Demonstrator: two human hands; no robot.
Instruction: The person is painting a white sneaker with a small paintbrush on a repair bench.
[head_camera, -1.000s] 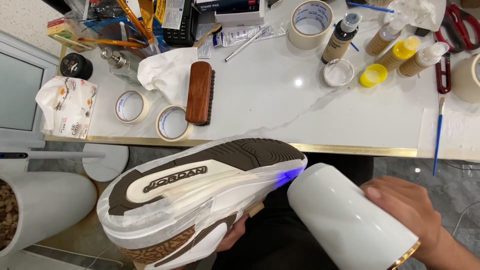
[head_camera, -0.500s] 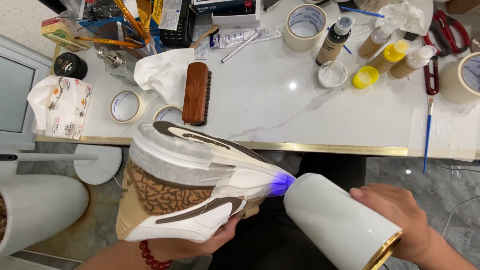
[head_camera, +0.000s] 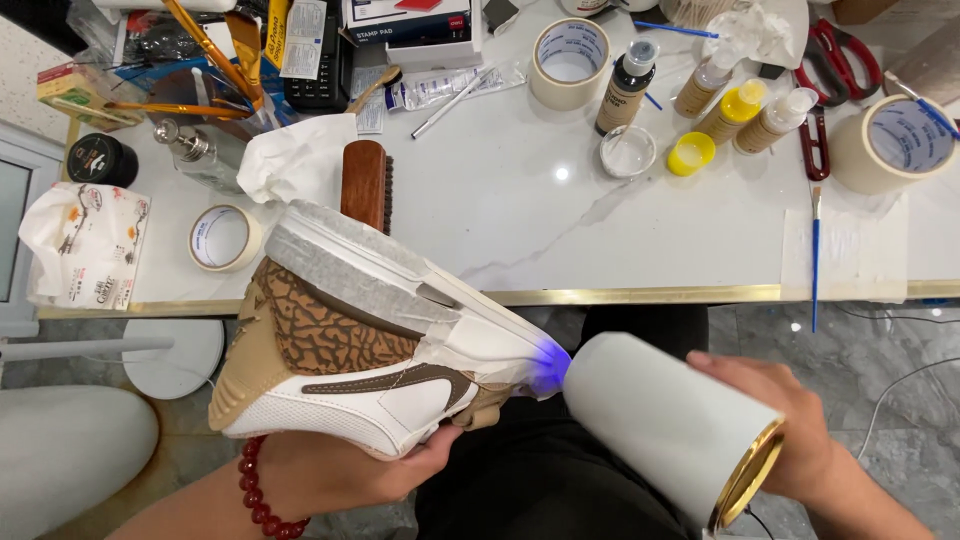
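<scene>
Your left hand (head_camera: 350, 470) cups the sneaker (head_camera: 370, 340) from below (fingers curled); your right hand (head_camera: 780, 420), at three o'clock, grips the white dryer (head_camera: 660, 420).

A white marble tabletop (head_camera: 520, 215) with grey veins and a gold edge strip (head_camera: 640, 295) runs across the upper half of the view, and a small bright glint on it (a lamp reflected, it seems) sits near its middle. Below the edge lies a floor (head_camera: 880, 345) of grey, glossy stone tiles, with a thin cable (head_camera: 905, 385) trailing over it at the right. At the left stand a round white base (head_camera: 175, 355), a smooth pale rounded form (head_camera: 70, 465) and part of a white-framed panel (head_camera: 15, 240).
</scene>
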